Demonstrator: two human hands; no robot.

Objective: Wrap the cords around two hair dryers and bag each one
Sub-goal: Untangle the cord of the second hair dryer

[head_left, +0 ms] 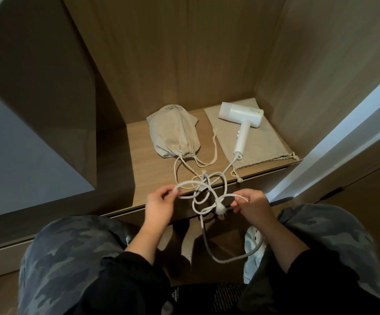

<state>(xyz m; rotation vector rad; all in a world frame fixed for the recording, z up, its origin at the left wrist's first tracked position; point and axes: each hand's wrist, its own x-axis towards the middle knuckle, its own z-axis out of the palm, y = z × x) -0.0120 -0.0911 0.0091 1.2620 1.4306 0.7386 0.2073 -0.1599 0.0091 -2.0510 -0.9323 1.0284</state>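
A white hair dryer (241, 120) lies on a flat beige drawstring bag (259, 146) at the right of the wooden shelf (143, 160). Its white cord (209, 189) runs off the shelf's front edge in tangled loops, with one long loop hanging down toward the floor. My left hand (159, 201) pinches a loop of the cord. My right hand (250, 201) pinches the cord close to the plug (220, 209). To the left lies a filled beige drawstring bag (175, 133), drawn shut, its strings trailing over the shelf; what is inside it is hidden.
The shelf sits in a wooden alcove with walls behind and on both sides. An open cabinet door (334, 137) stands at the right. My knees in camouflage trousers and light shoes (252, 246) are below the shelf's edge.
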